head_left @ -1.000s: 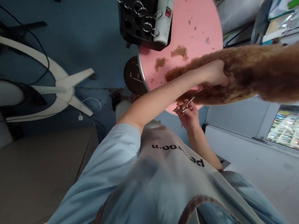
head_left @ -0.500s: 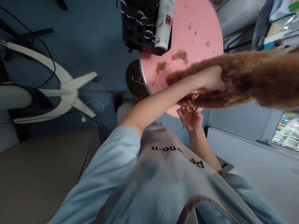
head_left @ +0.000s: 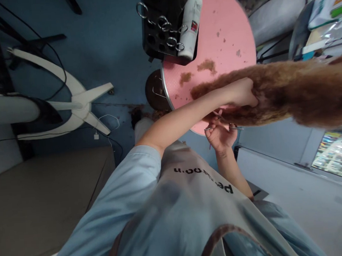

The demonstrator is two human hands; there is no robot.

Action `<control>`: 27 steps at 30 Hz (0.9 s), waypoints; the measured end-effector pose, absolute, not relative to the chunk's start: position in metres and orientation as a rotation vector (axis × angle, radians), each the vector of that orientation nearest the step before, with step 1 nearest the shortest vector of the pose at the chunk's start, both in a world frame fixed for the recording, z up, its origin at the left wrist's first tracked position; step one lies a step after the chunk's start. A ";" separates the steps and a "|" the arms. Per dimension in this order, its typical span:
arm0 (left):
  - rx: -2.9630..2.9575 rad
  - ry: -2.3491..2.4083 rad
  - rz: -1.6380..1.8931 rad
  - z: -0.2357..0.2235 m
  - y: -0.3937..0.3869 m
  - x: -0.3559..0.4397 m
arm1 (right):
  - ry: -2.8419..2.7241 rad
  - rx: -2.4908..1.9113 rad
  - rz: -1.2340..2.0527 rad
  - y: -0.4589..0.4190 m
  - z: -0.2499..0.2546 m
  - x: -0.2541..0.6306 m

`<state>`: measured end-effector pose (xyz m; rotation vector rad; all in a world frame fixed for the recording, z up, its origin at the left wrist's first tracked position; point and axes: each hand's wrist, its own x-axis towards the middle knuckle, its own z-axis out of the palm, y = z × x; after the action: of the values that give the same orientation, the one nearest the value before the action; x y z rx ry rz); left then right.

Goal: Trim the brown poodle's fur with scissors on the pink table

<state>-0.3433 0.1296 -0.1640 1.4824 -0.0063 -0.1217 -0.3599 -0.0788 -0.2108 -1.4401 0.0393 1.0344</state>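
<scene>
A brown, curly-coated dog (head_left: 297, 90) extends from the right edge over the round pink table (head_left: 230, 22). My left hand (head_left: 244, 92) is closed against its coat, fingers curled in; exactly which part they grip is hidden. Below my left forearm, palm up, my right hand (head_left: 222, 137) holds a pair of scissors (head_left: 219, 115). Its finger loops show on either side of the hand, spread apart. The blades point up at the fur on the dog's lower side, and their tips are partly lost against it.
A black tool holder (head_left: 159, 47) with several scissors and a white bottle (head_left: 191, 25) hangs over the table's far left edge. Cut fur tufts (head_left: 207, 66) lie on the tabletop. A white stand base (head_left: 78, 105) and cables are on the floor at left.
The scissors' loops have spread wider, and my right hand has opened out and dropped slightly. My left hand stays at the same place on the dog. The whole view has shifted a little.
</scene>
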 end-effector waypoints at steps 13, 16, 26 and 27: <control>1.471 0.006 -0.127 -0.162 0.129 -0.346 | 0.119 -1.502 1.159 -0.081 -0.230 -0.358; 1.483 0.020 -0.103 -0.162 0.129 -0.348 | 0.126 -1.457 1.196 -0.079 -0.234 -0.359; 1.476 0.026 -0.122 -0.160 0.128 -0.349 | 0.118 -1.462 1.264 -0.077 -0.256 -0.359; 1.479 0.027 -0.119 -0.161 0.128 -0.349 | 0.127 -1.465 1.263 -0.077 -0.257 -0.360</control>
<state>-0.3488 0.1278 -0.1608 1.4794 0.0271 -0.1191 -0.3600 -0.0767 -0.2571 -1.4652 0.1266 1.2631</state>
